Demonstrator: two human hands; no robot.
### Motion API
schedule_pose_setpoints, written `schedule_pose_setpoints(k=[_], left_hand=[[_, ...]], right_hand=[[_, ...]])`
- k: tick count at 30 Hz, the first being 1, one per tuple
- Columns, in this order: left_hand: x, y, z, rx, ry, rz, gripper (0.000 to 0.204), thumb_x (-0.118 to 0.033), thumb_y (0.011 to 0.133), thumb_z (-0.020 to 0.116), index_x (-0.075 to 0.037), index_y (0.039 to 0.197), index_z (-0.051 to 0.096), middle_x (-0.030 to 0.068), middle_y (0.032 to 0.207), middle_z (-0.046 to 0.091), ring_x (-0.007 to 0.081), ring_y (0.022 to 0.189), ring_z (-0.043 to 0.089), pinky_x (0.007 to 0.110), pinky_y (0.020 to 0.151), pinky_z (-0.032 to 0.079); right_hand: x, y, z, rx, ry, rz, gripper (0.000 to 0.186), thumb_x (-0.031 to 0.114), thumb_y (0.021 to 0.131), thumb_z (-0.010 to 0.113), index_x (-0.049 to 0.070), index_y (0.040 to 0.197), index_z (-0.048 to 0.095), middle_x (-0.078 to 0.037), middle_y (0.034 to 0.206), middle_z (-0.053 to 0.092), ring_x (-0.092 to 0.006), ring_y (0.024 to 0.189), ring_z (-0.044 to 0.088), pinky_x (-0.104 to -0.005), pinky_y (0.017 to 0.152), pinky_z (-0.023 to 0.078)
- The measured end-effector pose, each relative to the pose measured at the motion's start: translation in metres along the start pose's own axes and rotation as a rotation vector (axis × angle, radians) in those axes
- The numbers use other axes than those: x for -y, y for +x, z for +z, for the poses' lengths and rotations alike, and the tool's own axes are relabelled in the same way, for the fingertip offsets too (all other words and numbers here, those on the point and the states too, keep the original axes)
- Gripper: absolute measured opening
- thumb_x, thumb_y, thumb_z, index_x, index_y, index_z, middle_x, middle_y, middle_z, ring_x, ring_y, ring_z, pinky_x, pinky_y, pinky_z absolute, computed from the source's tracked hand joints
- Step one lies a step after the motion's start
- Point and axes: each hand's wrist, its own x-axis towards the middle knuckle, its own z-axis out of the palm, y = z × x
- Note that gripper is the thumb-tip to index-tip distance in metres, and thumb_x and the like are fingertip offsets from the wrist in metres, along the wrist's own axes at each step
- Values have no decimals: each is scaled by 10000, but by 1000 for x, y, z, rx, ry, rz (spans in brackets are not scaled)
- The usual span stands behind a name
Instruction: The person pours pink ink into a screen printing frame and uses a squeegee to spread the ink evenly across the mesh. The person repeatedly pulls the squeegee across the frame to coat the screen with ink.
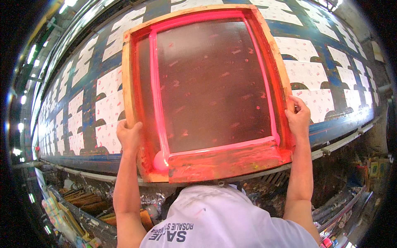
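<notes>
Both my hands grip a large wooden-framed printing screen [211, 87] by its side rails. My left hand [129, 134] is closed around the left rail near its lower end, thumb on top. On the opposite rail, a little higher, my right hand [298, 115] is closed with its thumb and fingers on the wood. The mesh is dark with small pale and pink motifs. Bright pink ink lines its inner edges and pools in the lower corners. Under and around the screen lie white fabric pieces [111, 80] with small red prints, on a long blue table [91, 89].
More white cut pieces [312, 97] run in rows across the table to the right. A rail [331, 148] follows the table's near edge. Below left, brown slats [84, 200] and clutter fill a low rack. Lamps [32, 53] glow along the far left.
</notes>
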Motion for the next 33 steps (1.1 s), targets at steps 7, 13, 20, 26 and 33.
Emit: schedule_pose_setpoints(k=[7,13,20,26,33], left_hand=[[-6,-2,2,41,124,6,363,-147,804,914,55,1073,778,170,1050,758,295,972,736,425,911,578],[-13,-3,7,44,134,-39,391,-200,822,930,63,1074,789,196,1072,771,326,1001,747,446,935,579],[4,37,1,-21,222,185,627,-441,854,911,55,1225,813,264,1159,785,395,1107,756,486,1013,585],[11,82,31,196,1,-92,552,-428,809,904,-26,1184,858,228,1187,810,399,1106,768,475,1036,585],[-15,64,34,-19,303,19,469,-398,838,743,-44,1124,858,274,1246,787,474,1154,758,570,1087,553]], right_hand=[[36,-21,-5,-5,-404,-258,596,6,869,819,51,1457,735,-200,1427,743,-371,1338,706,-475,1159,547],[113,-127,7,734,-106,-709,499,147,875,835,95,1367,772,-166,1425,734,-396,1321,691,-516,1115,571],[150,-169,34,587,-394,-897,403,135,931,695,111,1323,789,-135,1333,751,-344,1219,739,-496,1024,611],[187,-172,75,558,-492,-845,489,48,792,788,81,1280,796,-100,1293,768,-340,1131,753,-479,966,619],[198,-180,65,618,-573,-697,483,64,806,830,121,1284,806,-109,1157,815,-343,1101,772,-491,970,615]])
